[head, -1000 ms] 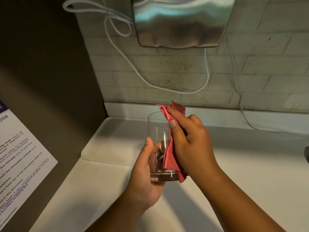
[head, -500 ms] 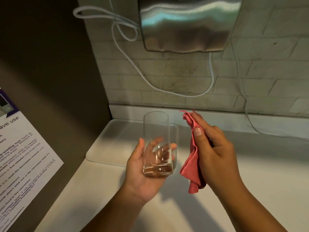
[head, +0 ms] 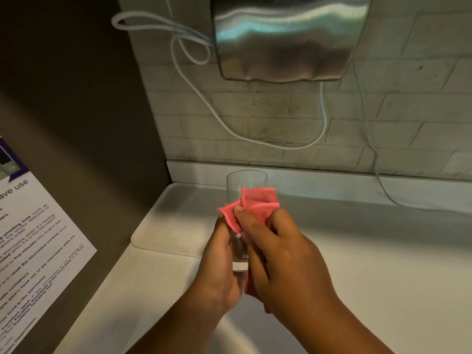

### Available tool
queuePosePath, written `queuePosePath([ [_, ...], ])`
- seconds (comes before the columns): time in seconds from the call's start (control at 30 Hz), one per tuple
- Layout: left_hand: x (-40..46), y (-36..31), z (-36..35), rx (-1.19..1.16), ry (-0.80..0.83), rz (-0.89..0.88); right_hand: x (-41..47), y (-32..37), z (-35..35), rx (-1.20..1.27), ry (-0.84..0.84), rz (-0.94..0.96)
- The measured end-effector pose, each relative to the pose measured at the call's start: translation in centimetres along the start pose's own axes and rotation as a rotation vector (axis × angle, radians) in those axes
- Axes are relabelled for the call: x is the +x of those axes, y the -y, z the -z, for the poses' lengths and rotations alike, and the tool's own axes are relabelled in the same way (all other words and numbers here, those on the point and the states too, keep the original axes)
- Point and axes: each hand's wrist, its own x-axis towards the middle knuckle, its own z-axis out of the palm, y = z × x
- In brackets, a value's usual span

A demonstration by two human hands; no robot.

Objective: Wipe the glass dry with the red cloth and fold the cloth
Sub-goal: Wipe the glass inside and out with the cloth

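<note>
Both hands are covering the lower half of the glass [head: 246, 185], so only its clear rim is showing above the fingers; its base is hard to make out. The left hand [head: 221, 261] is gripping the glass from the left, held above the white worktop [head: 370, 251]. The right hand [head: 278, 254] is pinching the red cloth [head: 258, 205] against the glass's right side. Above the glass, a metal dryer [head: 286, 39] is hanging on the brick wall [head: 398, 118], its top cut off. Left of the glass, a printed notice [head: 33, 241] is running out of view.

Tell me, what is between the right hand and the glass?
The red cloth lies between the right hand and the glass, as the head view shows.
</note>
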Motion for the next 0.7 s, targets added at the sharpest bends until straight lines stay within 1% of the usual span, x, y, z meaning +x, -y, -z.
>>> queuePosePath([
  [0.1, -0.6, -0.2, -0.4, 0.055, 0.002, -0.022, 0.6, 0.7, -0.3, 0.043, 0.051, -0.093],
  [0.17, -1.0, -0.2, -0.9, 0.102, -0.030, -0.073, 1.4, 0.5, -0.3, 0.032, 0.042, -0.095],
  [0.23, -1.3, 0.1, -1.6, 0.116, -0.071, -0.142, 2.5, -0.2, -0.2, 0.023, -0.029, -0.093],
  [0.37, -1.4, 0.0, -2.0, 0.096, -0.130, -0.192, 4.0, -1.9, -0.5, 0.175, -0.150, -0.206],
  [0.47, -0.8, -1.0, -1.7, 0.101, -0.141, -0.195, 2.9, -1.8, -1.2, 0.214, -0.142, -0.183],
  [0.6, -0.3, -1.4, -1.3, 0.189, -0.148, -0.141, 0.7, -0.2, -1.4, 0.102, 0.014, -0.068],
  [0.7, -0.6, -0.5, -1.5, 0.227, -0.149, -0.166, 1.7, -1.0, -1.4, 0.078, -0.015, -0.044],
])
